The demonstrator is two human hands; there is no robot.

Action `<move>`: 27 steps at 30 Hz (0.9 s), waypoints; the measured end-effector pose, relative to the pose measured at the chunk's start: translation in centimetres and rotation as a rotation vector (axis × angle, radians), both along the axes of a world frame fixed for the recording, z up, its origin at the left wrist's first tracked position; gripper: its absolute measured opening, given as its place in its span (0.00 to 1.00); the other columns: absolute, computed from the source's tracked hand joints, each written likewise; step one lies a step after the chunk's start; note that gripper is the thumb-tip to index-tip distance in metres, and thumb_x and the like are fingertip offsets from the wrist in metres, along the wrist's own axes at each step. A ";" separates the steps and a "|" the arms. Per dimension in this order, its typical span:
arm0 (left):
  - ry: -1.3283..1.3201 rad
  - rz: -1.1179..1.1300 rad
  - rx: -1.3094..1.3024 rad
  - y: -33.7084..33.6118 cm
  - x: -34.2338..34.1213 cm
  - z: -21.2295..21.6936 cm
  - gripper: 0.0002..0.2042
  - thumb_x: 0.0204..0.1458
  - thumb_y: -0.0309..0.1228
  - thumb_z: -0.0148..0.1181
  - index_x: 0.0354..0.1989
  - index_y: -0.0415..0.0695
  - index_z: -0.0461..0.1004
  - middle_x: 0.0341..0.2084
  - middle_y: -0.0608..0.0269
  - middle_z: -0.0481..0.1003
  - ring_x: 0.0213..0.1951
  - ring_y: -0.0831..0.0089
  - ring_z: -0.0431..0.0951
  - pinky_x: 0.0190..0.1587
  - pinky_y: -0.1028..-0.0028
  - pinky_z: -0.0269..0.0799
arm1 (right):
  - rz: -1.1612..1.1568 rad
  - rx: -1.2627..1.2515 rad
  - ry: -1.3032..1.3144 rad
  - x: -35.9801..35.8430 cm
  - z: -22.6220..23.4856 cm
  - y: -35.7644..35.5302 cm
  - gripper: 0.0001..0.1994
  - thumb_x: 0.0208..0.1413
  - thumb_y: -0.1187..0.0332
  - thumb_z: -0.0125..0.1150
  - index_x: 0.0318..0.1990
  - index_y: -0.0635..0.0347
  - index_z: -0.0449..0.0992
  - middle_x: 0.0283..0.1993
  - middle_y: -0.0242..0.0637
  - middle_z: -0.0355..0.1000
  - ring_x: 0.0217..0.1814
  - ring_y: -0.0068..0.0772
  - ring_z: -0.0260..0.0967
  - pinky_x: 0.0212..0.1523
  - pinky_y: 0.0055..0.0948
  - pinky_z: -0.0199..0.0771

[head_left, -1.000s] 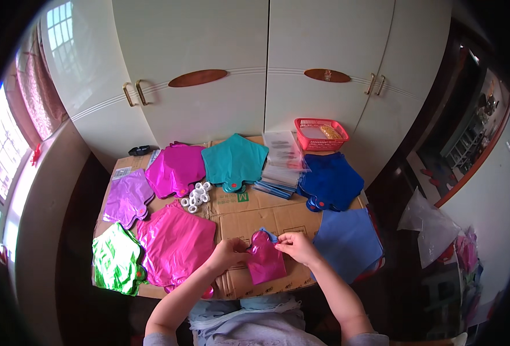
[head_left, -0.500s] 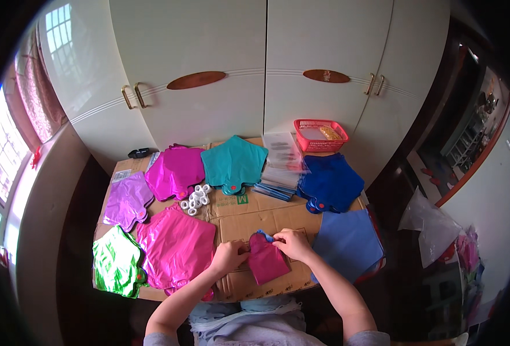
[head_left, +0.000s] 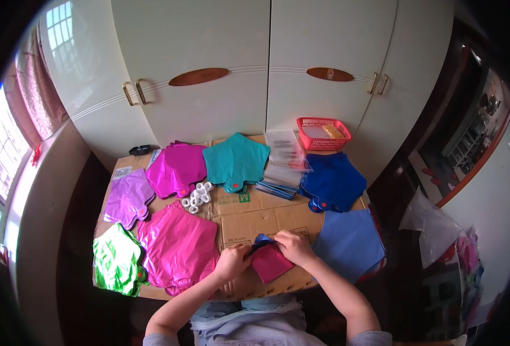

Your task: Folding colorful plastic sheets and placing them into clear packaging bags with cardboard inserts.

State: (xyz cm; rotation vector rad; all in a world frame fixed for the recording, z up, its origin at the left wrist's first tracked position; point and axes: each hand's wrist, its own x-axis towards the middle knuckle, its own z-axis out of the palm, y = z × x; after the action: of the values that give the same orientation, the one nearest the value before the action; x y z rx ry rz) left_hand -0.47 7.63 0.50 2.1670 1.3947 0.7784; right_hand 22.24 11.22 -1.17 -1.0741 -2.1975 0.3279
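Note:
A small folded bundle of magenta foil (head_left: pixel 271 265) lies on the cardboard in front of me, with blue and dark layers showing along its far edge. My left hand (head_left: pixel 232 261) pinches its left upper corner between thumb and fingers. At the right upper corner, my right hand (head_left: pixel 294 247) grips the same edge. Left of the bundle lies a large pink foil balloon stack (head_left: pixel 177 248), its edge beside my left wrist. A flat blue foil sheet (head_left: pixel 350 242) lies to the right of my right hand.
Flat foil stacks in green (head_left: pixel 116 256), lilac (head_left: pixel 129 196), purple (head_left: pixel 176 167), teal (head_left: pixel 236 158) and dark blue (head_left: pixel 334 180) ring the cardboard-topped table. White rings (head_left: pixel 197 198), clear plastic sleeves (head_left: pixel 283 172) and a pink basket (head_left: pixel 324 138) stand at the back, before white cupboards (head_left: pixel 209 34).
The rounded magenta flap at the bundle's far end no longer shows; a dark gap and blue layer appear there. Both hands stay on its upper corners. The view has shifted slightly.

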 end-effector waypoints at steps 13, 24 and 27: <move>0.276 -0.044 0.214 -1.3 1.1 -1.3 0.03 0.43 0.27 0.57 0.26 0.43 0.72 0.24 0.59 0.68 0.29 0.61 0.75 0.31 0.64 0.74 | 0.058 0.001 -0.137 -1.7 2.3 -1.4 0.32 0.42 0.79 0.57 0.60 0.59 0.60 0.51 0.44 0.67 0.53 0.47 0.64 0.55 0.40 0.65; 0.482 -0.185 0.410 -2.3 0.8 0.0 0.05 0.40 0.29 0.54 0.26 0.43 0.71 0.28 0.63 0.67 0.34 0.70 0.72 0.29 0.75 0.75 | -0.001 0.219 -0.128 -1.6 -0.1 -0.9 0.02 0.45 0.73 0.53 0.27 0.57 0.71 0.31 0.33 0.67 0.39 0.34 0.66 0.42 0.31 0.70; 0.497 -0.221 0.393 -2.6 0.7 0.5 0.06 0.40 0.29 0.54 0.27 0.42 0.71 0.28 0.62 0.67 0.34 0.69 0.71 0.29 0.76 0.75 | 0.003 0.241 -0.164 -1.6 -0.3 -0.9 0.01 0.44 0.73 0.53 0.26 0.57 0.70 0.29 0.32 0.66 0.37 0.33 0.65 0.41 0.30 0.70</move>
State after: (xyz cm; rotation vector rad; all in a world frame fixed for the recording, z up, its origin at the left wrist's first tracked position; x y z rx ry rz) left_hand 0.24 4.99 0.95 2.9128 1.2584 0.4748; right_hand 20.67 10.30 -1.45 -0.9934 -2.3123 -0.0261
